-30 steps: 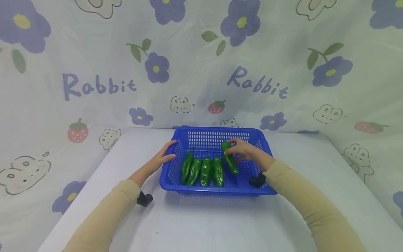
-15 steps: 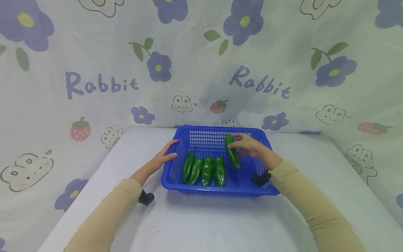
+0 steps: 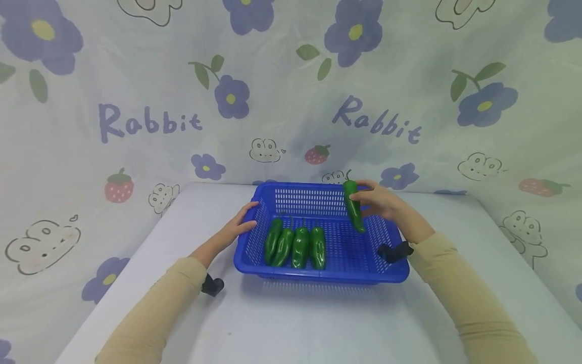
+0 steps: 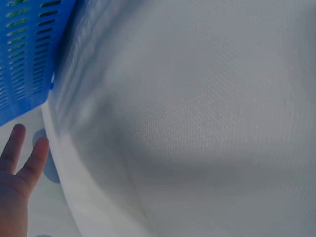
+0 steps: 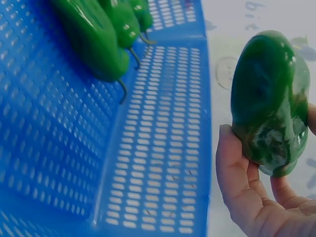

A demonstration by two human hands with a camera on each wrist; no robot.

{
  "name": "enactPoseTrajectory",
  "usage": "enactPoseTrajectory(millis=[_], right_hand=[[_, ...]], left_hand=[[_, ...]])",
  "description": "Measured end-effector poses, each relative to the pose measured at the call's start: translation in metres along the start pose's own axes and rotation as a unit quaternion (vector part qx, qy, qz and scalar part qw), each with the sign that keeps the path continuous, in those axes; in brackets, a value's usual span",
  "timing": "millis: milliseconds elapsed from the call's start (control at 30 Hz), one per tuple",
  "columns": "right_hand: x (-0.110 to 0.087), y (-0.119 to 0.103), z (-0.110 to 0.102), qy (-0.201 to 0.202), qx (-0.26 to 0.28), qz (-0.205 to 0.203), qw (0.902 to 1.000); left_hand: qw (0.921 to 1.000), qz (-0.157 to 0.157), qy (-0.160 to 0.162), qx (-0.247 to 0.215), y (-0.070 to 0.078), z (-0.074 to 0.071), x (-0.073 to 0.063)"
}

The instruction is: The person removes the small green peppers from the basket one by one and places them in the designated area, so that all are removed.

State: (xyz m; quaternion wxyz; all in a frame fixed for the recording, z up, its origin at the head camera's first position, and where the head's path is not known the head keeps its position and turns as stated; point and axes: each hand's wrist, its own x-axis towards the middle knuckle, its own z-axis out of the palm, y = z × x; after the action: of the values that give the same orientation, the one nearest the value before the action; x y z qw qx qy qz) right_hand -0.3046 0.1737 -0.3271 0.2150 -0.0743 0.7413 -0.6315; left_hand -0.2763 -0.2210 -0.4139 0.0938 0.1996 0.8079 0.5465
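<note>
My right hand pinches a long green pepper with a curved stem, raised over the right part of a blue plastic basket. In the right wrist view, fingers and thumb hold the glossy pepper from either side, beyond the basket's edge in that view. Several green peppers lie side by side in the left half of the basket, stems pointing away. At the basket's left rim, my left hand reaches with spread fingers; the left wrist view shows two extended fingers just below the blue mesh wall.
The basket stands on a white-covered table. Behind it hangs a printed cloth with flowers, rabbits and lettering. Dark wrist-worn devices show at the left wrist and the right wrist.
My right hand has lifted the pepper up and to the right, away from the other peppers. The left hand stays at the left rim, and the remaining peppers lie as before.
</note>
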Motion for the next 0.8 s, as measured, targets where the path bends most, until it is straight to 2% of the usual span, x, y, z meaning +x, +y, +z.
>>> enactPoseTrajectory(millis=[367, 800], right_hand=[[-0.021, -0.006, -0.031, 0.014, -0.009, -0.022, 0.9996], [-0.041, -0.001, -0.059, 0.026, -0.016, -0.023, 0.9993]], left_hand=[[1.0, -0.002, -0.002, 0.007, 0.001, 0.0, 0.0], [1.0, -0.004, 0.002, 0.0, 0.0, 0.001, 0.001]])
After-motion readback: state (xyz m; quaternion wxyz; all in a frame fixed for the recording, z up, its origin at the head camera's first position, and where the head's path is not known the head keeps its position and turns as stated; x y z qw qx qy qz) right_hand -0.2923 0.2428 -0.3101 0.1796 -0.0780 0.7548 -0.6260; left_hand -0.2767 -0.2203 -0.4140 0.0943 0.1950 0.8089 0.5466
